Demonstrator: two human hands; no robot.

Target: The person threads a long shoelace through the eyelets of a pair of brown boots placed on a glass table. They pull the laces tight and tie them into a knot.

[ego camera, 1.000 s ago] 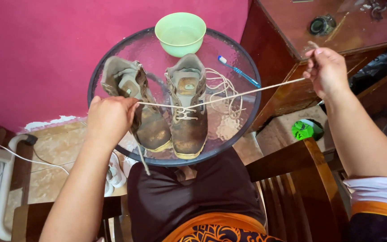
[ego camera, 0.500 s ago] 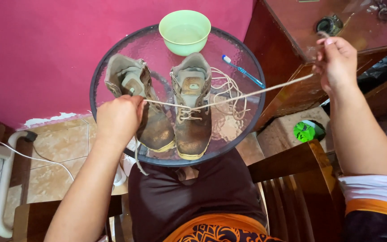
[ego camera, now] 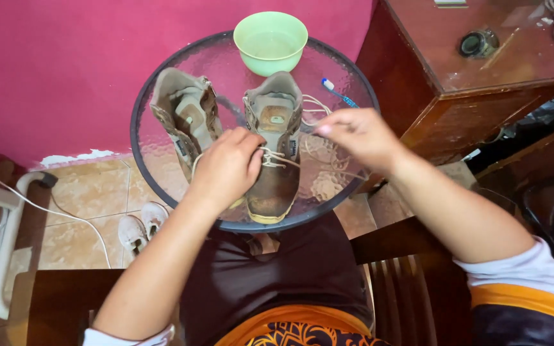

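Observation:
Two worn brown shoes stand side by side on a round glass table (ego camera: 161, 186). My left hand (ego camera: 226, 168) rests on the laces at the left side of the right shoe (ego camera: 276, 186), fingers pinched on the white lace (ego camera: 277, 158). My right hand (ego camera: 357, 134) hovers just right of that shoe, fingertips closed on the same lace near the eyelets. The left shoe (ego camera: 184, 112) lies untouched, its tongue open. Loose lace coils sit under my right hand.
A light green bowl (ego camera: 270, 41) stands at the table's far edge, a blue toothbrush (ego camera: 338, 93) to its right. A dark wooden cabinet (ego camera: 482, 77) is at the right. Small white shoes (ego camera: 139, 227) and a white pipe lie on the tiled floor at left.
My right hand has come in from far right, where it held the lace stretched taut, to just beside the right shoe. My left hand shifted right onto that shoe's laces.

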